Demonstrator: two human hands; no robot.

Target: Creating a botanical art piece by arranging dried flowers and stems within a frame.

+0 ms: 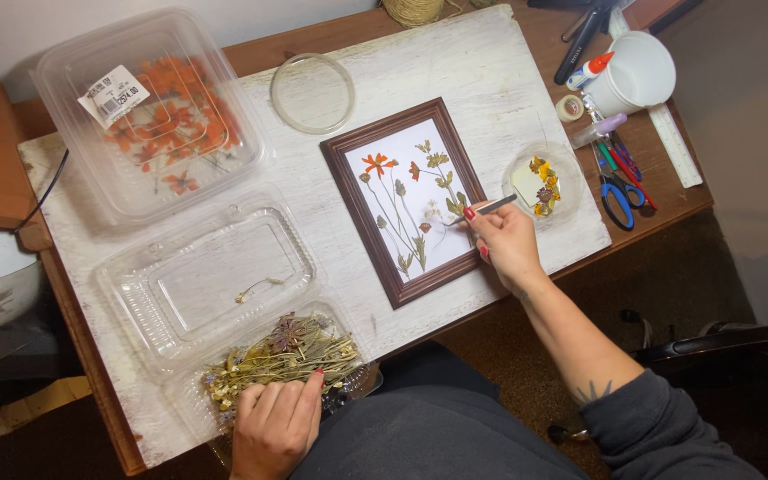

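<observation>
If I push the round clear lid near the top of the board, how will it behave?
The lid looks thin, clear plastic, so probably light and quick to slide on the board. It lies flat, so it is unlikely to roll. It might flex if pinched.

The picture frame (pixel 404 200) lies just left of the right hand (pixel 507 244) gripping tweezers (pixel 484 210), a small dish (pixel 542 183) just behind it.

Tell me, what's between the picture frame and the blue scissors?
In the head view, a small round clear dish of dried flowers sits between the picture frame and blue scissors.
</observation>
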